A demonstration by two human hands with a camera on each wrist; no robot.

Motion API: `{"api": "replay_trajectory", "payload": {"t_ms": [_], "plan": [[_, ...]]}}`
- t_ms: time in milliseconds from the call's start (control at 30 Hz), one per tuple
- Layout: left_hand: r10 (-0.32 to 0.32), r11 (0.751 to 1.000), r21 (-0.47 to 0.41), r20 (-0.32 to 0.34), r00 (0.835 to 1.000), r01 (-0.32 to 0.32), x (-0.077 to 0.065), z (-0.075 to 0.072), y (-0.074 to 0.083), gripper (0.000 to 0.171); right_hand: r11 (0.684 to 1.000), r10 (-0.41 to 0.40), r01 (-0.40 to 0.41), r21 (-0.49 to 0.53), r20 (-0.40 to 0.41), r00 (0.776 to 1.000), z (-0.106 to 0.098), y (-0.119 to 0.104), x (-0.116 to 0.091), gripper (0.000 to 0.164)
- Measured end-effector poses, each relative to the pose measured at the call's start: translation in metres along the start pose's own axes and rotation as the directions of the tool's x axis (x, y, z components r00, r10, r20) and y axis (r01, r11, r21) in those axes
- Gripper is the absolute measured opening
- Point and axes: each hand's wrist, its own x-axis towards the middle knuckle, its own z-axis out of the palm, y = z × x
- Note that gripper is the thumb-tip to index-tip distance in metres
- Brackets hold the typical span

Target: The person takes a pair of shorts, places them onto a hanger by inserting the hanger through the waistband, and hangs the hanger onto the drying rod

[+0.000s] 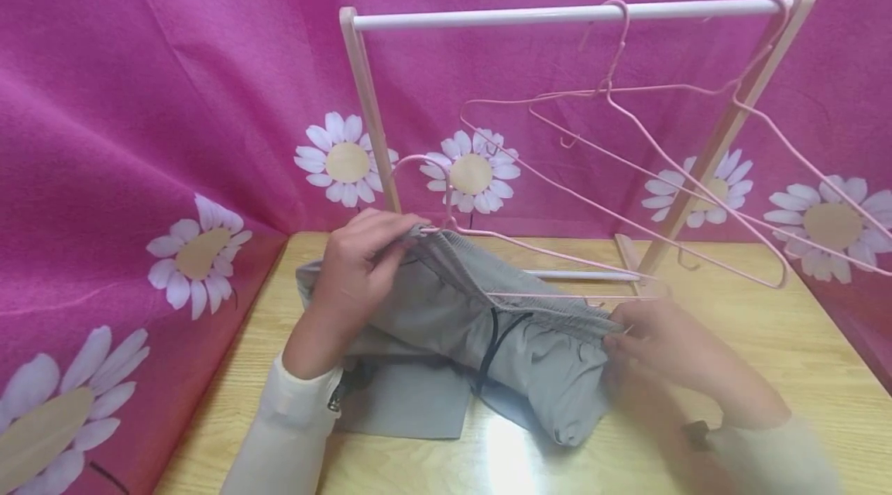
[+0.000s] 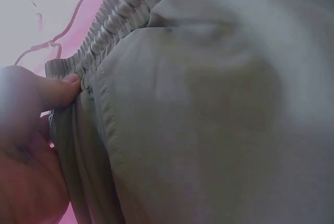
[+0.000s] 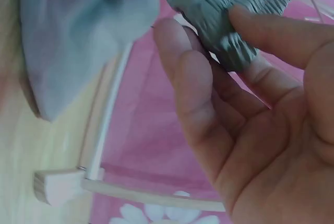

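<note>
Grey shorts (image 1: pixel 425 309) with an elastic waistband and a dark drawstring (image 1: pixel 493 344) hang bunched just over the table. A pink hanger (image 1: pixel 543 249) sits at the waistband, its hook up and its lower bar crossing the waist opening. My left hand (image 1: pixel 351 274) pinches the left end of the waistband (image 2: pixel 112 25) near the hanger's shoulder; in the left wrist view the thumb presses the gathered fabric. At the opposite end, my right hand (image 1: pixel 686 355), blurred in the head view, holds the waistband between thumb and fingers. The right wrist view shows that gathered corner (image 3: pixel 235 41) between them.
Behind the shorts stands a wooden rack with a white top rail (image 1: pixel 488 15). More pink hangers (image 1: pixel 616 38) hang from its right half, reaching down near my right hand. A white lower bar (image 1: pixel 581 275) runs near the wooden table (image 1: pixel 766 324). Pink flowered cloth (image 1: pixel 230 53) surrounds the table.
</note>
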Motion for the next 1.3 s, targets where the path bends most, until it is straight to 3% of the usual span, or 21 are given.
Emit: {"api": "replay_trajectory", "payload": {"t_ms": [167,500,667,900,1033,1300], "plan": [[0.001,1.0,-0.001,-0.037,0.999,-0.001,0.0,-0.003,-0.004,0.03,0.996,-0.014,0.003,-0.089,-0.114,0.993,-0.014,-0.011,-0.006,0.018],[0.001,1.0,0.008,-0.041,0.999,-0.001,0.002,-0.007,-0.008,0.03,0.993,0.11,-0.117,-0.014,-0.248,0.962,-0.032,-0.029,-0.021,0.009],[-0.003,1.0,0.019,-0.038,0.999,0.003,0.002,-0.008,-0.01,0.03,0.994,0.103,-0.106,0.009,-0.328,0.939,-0.036,-0.037,-0.026,0.01],[-0.034,0.999,0.037,-0.006,0.999,0.034,0.001,-0.012,-0.012,0.031,0.993,0.12,-0.101,0.064,-0.45,0.885,-0.035,-0.05,-0.032,0.015],[-0.024,0.998,0.061,0.016,1.0,0.023,0.0,-0.011,-0.013,0.03,0.994,0.111,-0.088,0.069,-0.531,0.84,-0.034,-0.057,-0.033,0.02],[0.072,0.994,0.076,0.055,0.996,-0.076,0.0,-0.001,-0.011,0.031,0.992,-0.093,0.124,0.001,-0.658,0.748,-0.026,-0.065,-0.026,0.032]]}}
